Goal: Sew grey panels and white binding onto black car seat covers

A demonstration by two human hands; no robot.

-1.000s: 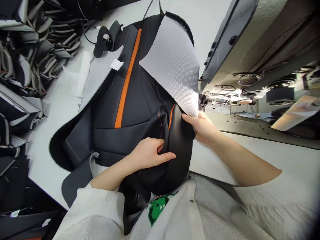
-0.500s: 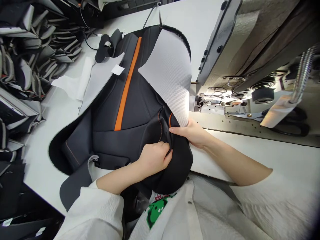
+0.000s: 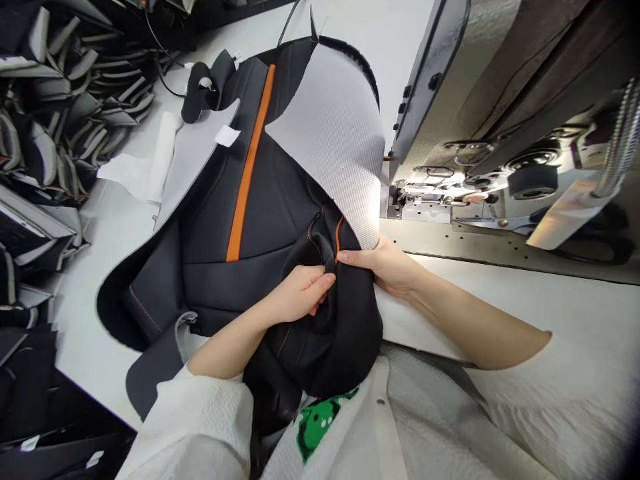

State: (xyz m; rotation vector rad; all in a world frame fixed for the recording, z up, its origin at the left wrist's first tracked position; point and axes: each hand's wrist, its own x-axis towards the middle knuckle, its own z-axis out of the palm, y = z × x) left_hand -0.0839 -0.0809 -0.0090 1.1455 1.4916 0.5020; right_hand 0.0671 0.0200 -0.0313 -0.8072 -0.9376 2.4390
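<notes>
A black seat cover [image 3: 240, 280] with a long orange stripe [image 3: 253, 160] lies on the white table, its light grey backing [image 3: 335, 127] folded over at the upper right. My left hand [image 3: 303, 293] is closed on a fold of the cover, thumb and fingers pinching the black material. Just right of it, my right hand [image 3: 387, 263] grips the cover's edge, the thumb on top beside a thin orange piping [image 3: 339, 237] and the fingers hidden underneath. A small white tag [image 3: 227, 136] sits on the cover's left part.
A sewing machine [image 3: 450, 113] stands at the right, its needle area lit. Scissors [image 3: 500, 222] rest on its metal bed. Stacks of cut pieces [image 3: 75, 100] fill the left side. A white cloth strip [image 3: 150, 163] lies beside the cover on the table [image 3: 95, 320].
My left hand has moved slightly up and its grip has turned, pulling the fold nearer the orange piping. My right hand has stayed nearly in place. The view has shifted a little.
</notes>
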